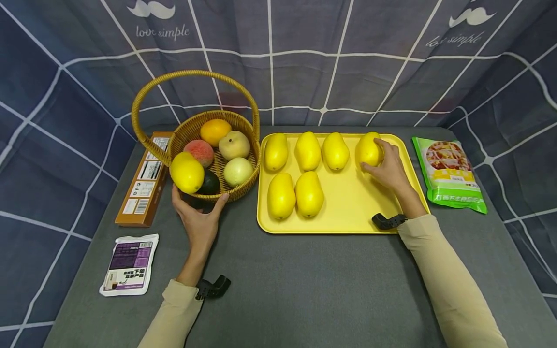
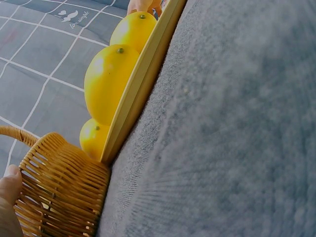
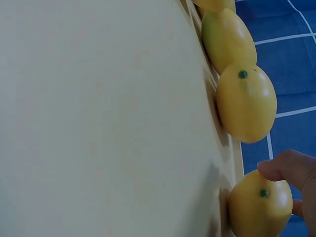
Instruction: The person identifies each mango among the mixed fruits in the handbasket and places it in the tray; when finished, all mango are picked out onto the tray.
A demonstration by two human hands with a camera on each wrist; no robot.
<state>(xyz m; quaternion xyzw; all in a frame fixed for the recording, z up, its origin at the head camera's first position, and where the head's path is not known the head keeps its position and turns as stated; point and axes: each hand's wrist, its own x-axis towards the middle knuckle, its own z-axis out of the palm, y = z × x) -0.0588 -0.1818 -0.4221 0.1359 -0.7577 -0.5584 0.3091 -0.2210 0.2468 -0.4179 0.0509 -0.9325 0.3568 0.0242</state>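
Note:
At the tray's back right corner my right hand (image 1: 388, 166) grips a yellow mango (image 1: 369, 150), thumb and fingers on either side of it. That mango (image 3: 260, 207) rests against the tray in the right wrist view. Several more mangoes (image 1: 309, 194) lie on the yellow tray (image 1: 361, 212) in two rows. My left hand (image 1: 197, 217) holds the front of the wicker basket (image 1: 245, 186), its thumb on the rim. Inside the basket are a lemon-yellow fruit (image 1: 186, 172), a peach (image 1: 199, 152), an orange fruit (image 1: 215, 132), a dark green fruit (image 1: 211, 183) and two pale round fruits (image 1: 238, 171).
A brown box (image 1: 143, 193) lies left of the basket, partly behind it. In front of that box is a white and purple pouch (image 1: 129, 265). A green food packet (image 1: 450, 174) lies right of the tray. Dark checked cloth (image 1: 296, 82) hangs around the grey table (image 1: 304, 290).

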